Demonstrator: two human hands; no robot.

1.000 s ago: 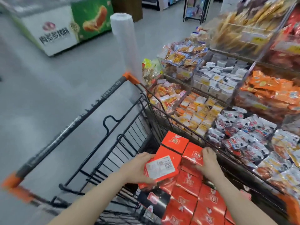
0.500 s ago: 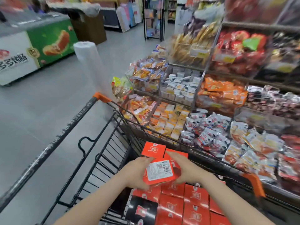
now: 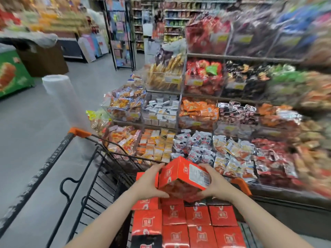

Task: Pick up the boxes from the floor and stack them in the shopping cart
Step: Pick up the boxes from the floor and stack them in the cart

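The red box (image 3: 182, 176) hangs above the shopping cart (image 3: 100, 169), tilted with one corner up, clamped between the left hand (image 3: 150, 181) and the right hand (image 3: 215, 185). Each grip is closed on an opposite side of it, fingers wrapped around the lower edges and thumbs on the upper faces. Below it the stacked boxes (image 3: 197, 222) fill the basket in neat rows. The carton looks like printed cardboard: stiff enough to keep its edges, probably light given how easily it sits between two hands, with a glossy skin that could slide under a loose hold. Flat faces and corners seem the safest places to hold; squeezing the middle of a panel might dent it. Snack shelves (image 3: 206, 122) stand just beyond the cart.
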